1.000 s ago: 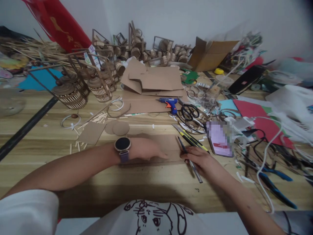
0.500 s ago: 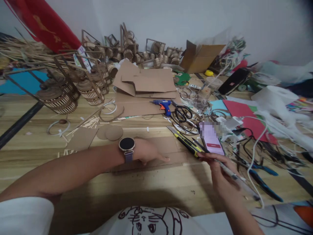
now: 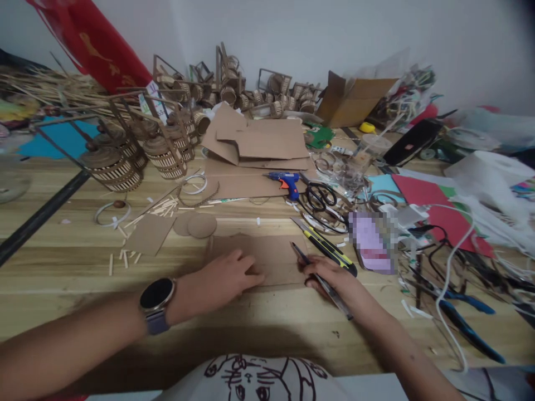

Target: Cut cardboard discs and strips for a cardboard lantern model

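Observation:
A flat rectangular piece of brown cardboard (image 3: 273, 257) lies on the table in front of me. My left hand (image 3: 223, 278), a watch on its wrist, rests over the cardboard's left part, fingers apart and touching its surface near the front edge. In my right hand (image 3: 338, 278) is a slim dark pen (image 3: 320, 273), its tip pointing away from me above the cardboard's right part. Just beyond that hand lies a yellow and black utility knife (image 3: 328, 245) with its blade out.
A blue glue gun (image 3: 286, 181), black scissors (image 3: 320, 195) and a phone (image 3: 373, 242) lie ahead to the right. Blue-handled pliers (image 3: 463, 317) rest at far right. Cardboard discs (image 3: 202, 225) and small woven baskets (image 3: 111, 167) stand to the left; larger cardboard (image 3: 267, 139) lies behind.
My right hand has moved left with the pen, from beside the phone to the cardboard's right end. My left hand has drawn back to the left along the cardboard.

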The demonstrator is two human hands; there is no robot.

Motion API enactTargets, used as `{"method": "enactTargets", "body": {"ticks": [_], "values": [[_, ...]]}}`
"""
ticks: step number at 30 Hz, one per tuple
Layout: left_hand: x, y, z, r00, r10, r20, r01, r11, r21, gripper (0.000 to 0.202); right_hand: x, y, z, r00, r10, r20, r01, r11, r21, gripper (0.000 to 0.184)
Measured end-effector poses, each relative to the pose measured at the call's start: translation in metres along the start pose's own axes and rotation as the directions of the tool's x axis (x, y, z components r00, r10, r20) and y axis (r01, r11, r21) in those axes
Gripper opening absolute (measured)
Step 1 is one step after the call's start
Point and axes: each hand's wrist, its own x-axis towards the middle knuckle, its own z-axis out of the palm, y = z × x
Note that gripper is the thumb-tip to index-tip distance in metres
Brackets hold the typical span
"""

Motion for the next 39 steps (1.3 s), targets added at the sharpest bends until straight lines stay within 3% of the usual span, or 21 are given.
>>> {"method": "enactTargets", "body": {"ticks": [4,11,23,29,32,35,37,39], "values": [[-0.017,-0.002,0.011,0.997,-0.068,0.021,0.067,0.998,0.021,0.058,0.001,-0.004,-0.005,1.000,0.014,0.024,-0.014,1.000,0.008,0.012],[-0.014,0.000,0.005,0.996,-0.055,0.069,0.053,0.998,0.037,0.058,0.004,-0.004,-0.006,0.999,0.000,0.036,0.000,1.000,0.005,0.013],[-0.015,-0.004,0.011,1.000,-0.020,0.006,0.020,0.998,0.061,0.052,0.003,0.000,-0.005,0.999,-0.023,0.039,0.024,1.000,-0.013,0.014],[-0.001,-0.015,-0.009,0.991,0.132,0.019,-0.133,0.985,0.108,0.028,0.004,0.001,-0.005,0.998,-0.042,0.036,0.042,0.999,-0.015,0.012],[0.017,-0.021,-0.019,0.958,0.286,0.035,-0.288,0.951,0.109,0.013,0.007,0.000,-0.006,0.998,-0.051,0.037,0.051,0.999,-0.011,0.013],[0.033,-0.026,-0.026,0.930,0.367,0.018,-0.368,0.925,0.095,0.013,0.006,-0.006,-0.010,0.999,-0.033,0.007,0.033,0.999,0.007,0.015],[0.039,-0.028,-0.028,0.918,0.395,0.029,-0.396,0.914,0.093,0.016,-0.001,-0.013,-0.013,0.996,0.040,-0.078,-0.038,0.999,0.025,0.018],[0.042,-0.028,-0.029,0.910,0.411,0.044,-0.414,0.906,0.089,0.019,-0.013,-0.019,-0.016,0.951,0.212,-0.226,-0.207,0.977,0.046,0.022]]}}
